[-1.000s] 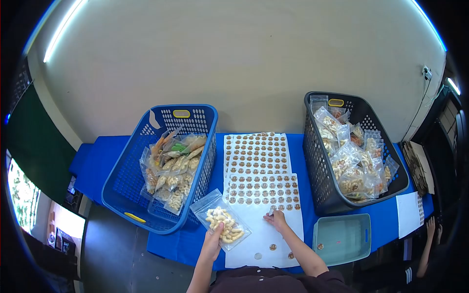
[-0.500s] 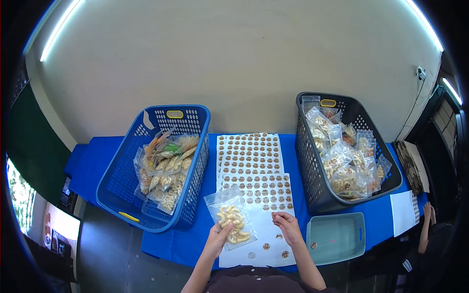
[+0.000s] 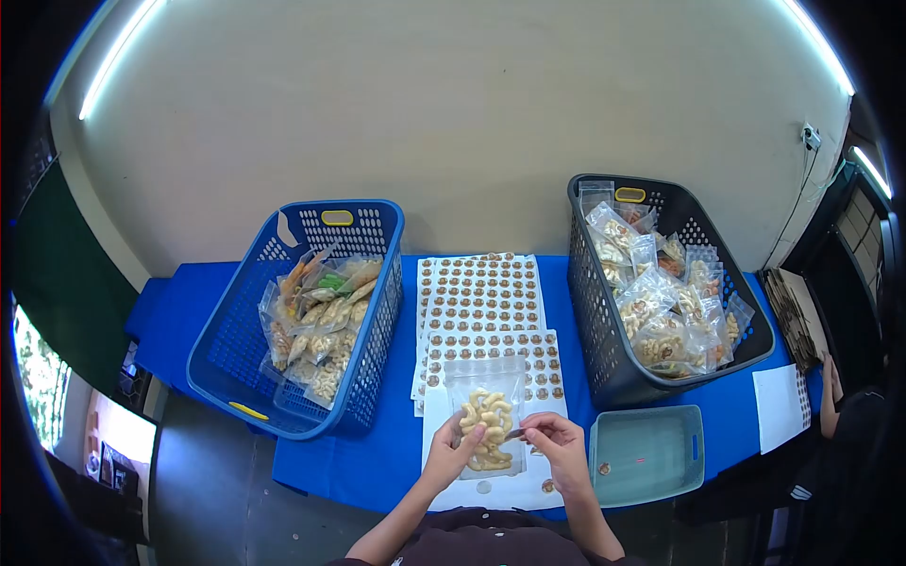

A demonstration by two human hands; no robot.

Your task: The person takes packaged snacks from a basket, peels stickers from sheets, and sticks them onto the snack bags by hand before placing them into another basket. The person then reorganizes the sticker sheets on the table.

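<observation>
My left hand (image 3: 453, 449) grips the lower left side of a clear zip bag (image 3: 485, 377) of pale, curved pieces, thumb on its front. At the bag's right edge, my right hand (image 3: 559, 447) pinches a small round sticker (image 3: 515, 434) between thumb and fingers. Both hands are above a white sticker sheet (image 3: 436, 407) with rows of round brown stickers. More sheets (image 3: 479, 294) lie behind it. A few loose stickers are near the sheet's lower edge, one (image 3: 547, 486) below my right hand.
A blue basket (image 3: 370, 363) with filled bags stands left, a dark basket (image 3: 604, 354) with filled bags right. A green tray (image 3: 651, 495) holds a sticker. At the far right are another sheet (image 3: 779, 415), flat cardboard (image 3: 797, 316) and another person's arm (image 3: 830, 401).
The bag has moved right and now hangs upright in front of me. My right hand has lifted from the sheet with a sticker and come to the bag's right edge.
</observation>
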